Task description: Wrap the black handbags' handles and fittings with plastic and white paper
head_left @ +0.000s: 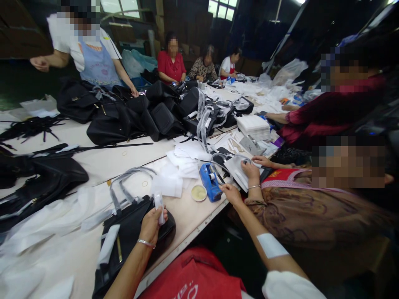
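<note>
My left hand (151, 224) is closed around a white-wrapped part at the top of a black handbag (131, 241) that lies at the table's near edge. The bag's handles (124, 182) are wrapped in clear plastic. My right hand (231, 193) reaches across to a blue tape dispenser (209, 181) and its fingertips touch the dispenser's near end. The fingers are curled away from me, so I cannot see whether they pinch anything. A small round lid (198, 193) lies beside the dispenser.
A co-worker's hand (249, 168) rests on white sheets just right of the dispenser. Black bags (124, 118) are piled mid-table, with more at the left (37, 178). White paper (254, 126) is stacked farther back. Several people sit or stand around the long table (102, 160).
</note>
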`<state>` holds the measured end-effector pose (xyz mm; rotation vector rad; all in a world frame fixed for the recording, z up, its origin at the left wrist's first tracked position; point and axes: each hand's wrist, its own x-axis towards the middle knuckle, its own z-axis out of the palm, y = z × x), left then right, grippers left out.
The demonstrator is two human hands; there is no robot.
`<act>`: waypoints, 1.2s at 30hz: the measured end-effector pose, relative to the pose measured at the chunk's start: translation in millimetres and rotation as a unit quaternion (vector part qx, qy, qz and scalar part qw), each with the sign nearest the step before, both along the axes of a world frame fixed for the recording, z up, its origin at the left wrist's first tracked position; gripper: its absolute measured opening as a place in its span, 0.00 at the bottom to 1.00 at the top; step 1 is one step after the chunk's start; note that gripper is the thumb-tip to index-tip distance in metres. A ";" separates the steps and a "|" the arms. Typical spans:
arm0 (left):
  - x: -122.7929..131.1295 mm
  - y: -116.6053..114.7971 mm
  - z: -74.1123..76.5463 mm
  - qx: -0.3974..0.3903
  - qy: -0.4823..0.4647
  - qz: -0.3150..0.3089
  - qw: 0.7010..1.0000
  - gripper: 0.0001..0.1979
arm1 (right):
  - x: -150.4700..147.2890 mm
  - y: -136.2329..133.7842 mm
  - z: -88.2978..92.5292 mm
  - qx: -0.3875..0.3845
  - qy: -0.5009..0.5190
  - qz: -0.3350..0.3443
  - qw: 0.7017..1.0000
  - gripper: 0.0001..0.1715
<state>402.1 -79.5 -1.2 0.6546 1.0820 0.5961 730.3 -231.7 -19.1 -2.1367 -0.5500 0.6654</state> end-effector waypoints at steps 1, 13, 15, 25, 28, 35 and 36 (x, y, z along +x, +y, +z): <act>0.4 -0.2 0.8 0.000 0.002 0.002 1.000 0.14 | -1.7 -4.8 1.9 0.003 0.021 -0.005 1.000 0.16; 2.3 -1.4 -1.4 0.031 0.018 -0.006 0.999 0.15 | -29.8 -30.8 -3.5 0.010 0.155 -0.080 0.985 0.11; 1.6 -2.0 -0.3 0.035 0.025 -0.005 0.999 0.15 | -29.5 -29.6 -5.1 0.006 0.156 -0.080 0.984 0.11; -2.1 1.2 -1.4 0.025 -0.012 0.019 0.999 0.15 | -34.7 -26.4 -15.9 -0.031 0.161 -0.035 0.986 0.14; -3.7 1.7 -2.1 0.021 -0.025 0.021 0.999 0.15 | -33.4 -29.7 -20.8 -0.020 0.193 -0.043 0.980 0.14; -5.2 5.8 -2.5 0.013 -0.042 -0.001 0.999 0.15 | -29.5 -30.1 -24.7 -0.017 0.236 -0.074 0.969 0.14; -5.0 6.3 -2.3 0.014 -0.045 -0.002 0.999 0.15 | -31.2 -30.8 -23.9 -0.017 0.240 -0.074 0.968 0.14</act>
